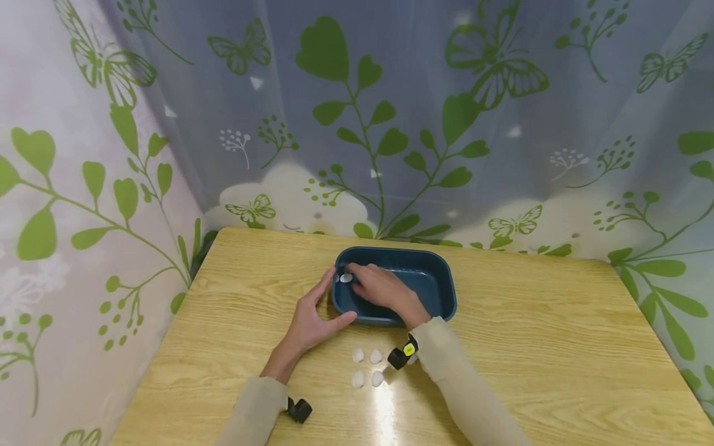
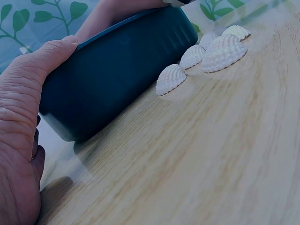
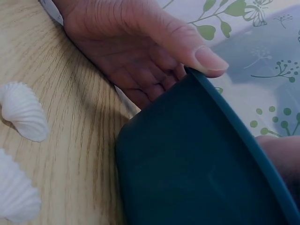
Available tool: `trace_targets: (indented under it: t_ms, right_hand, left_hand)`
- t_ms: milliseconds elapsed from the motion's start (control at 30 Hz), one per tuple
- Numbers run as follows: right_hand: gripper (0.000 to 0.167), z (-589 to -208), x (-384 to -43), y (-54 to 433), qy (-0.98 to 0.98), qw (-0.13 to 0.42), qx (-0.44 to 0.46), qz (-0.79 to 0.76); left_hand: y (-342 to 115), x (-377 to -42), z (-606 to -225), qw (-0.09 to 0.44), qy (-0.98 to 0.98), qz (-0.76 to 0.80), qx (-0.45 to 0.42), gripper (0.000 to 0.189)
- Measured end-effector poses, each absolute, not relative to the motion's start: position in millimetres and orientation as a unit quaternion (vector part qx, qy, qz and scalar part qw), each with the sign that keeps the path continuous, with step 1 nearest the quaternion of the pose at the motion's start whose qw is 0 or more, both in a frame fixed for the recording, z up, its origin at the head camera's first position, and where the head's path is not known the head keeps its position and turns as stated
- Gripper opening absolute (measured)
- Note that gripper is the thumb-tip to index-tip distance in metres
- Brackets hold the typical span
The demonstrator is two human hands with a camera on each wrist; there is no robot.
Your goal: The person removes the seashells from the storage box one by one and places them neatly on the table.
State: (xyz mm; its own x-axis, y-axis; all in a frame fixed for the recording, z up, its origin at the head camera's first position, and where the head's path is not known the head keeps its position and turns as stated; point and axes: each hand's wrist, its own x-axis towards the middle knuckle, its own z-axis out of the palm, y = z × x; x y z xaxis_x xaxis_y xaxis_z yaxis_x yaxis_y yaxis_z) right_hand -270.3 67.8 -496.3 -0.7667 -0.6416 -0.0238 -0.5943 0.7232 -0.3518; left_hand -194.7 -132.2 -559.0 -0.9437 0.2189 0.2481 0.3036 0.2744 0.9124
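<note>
My left hand [image 1: 312,319] holds the left end of a dark blue plastic basin [image 1: 449,286], its thumb at the near rim and its fingers along the outer left wall. In the right wrist view, that thumb [image 3: 211,58] lies over the basin's rim. Inside the basin, at its left end, my right hand [image 1: 382,288] has its fingers curled at a white seashell [image 1: 346,279], which shows between the index fingertip and the thumb. From both wrist views the basin wall hides those fingertips. Several white ribbed seashells [image 2: 224,52] lie on the wooden table before the basin.
The wooden table [image 1: 558,347] stretches out on both sides of the basin. Behind it hangs a curtain [image 1: 413,155] with green leaves and butterflies, and another printed cloth [image 1: 72,186] hangs at the left. One loose seashell [image 1: 413,358] is partly hidden by the right wrist camera.
</note>
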Motion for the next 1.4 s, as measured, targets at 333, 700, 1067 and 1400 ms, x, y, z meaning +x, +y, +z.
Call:
trace_targets:
  t_ms: [333, 700, 1067, 1400]
  right_hand:
    - [0.026, -493.5, -272.3, 64.0, 0.925, 0.076, -0.335, -0.162]
    - [0.023, -493.8, -271.1, 63.4, 0.922, 0.08, -0.338, -0.17]
    - [0.02, -492.7, -267.2, 64.7, 0.914, 0.079, -0.359, -0.171]
    - [0.019, -493.2, -263.4, 68.7, 0.915, 0.08, -0.363, -0.159]
  left_hand:
    - [-131.7, -195.2, -560.1, 0.037, -0.8, -0.577, -0.16, 0.097]
    - [-131.7, -194.2, -558.7, 0.037, -0.803, -0.573, -0.161, 0.098]
    - [-131.0, -194.6, -557.1, 0.04, -0.803, -0.571, -0.166, 0.098]
    - [-131.2, -195.8, -558.3, 0.038, -0.801, -0.574, -0.164, 0.099]
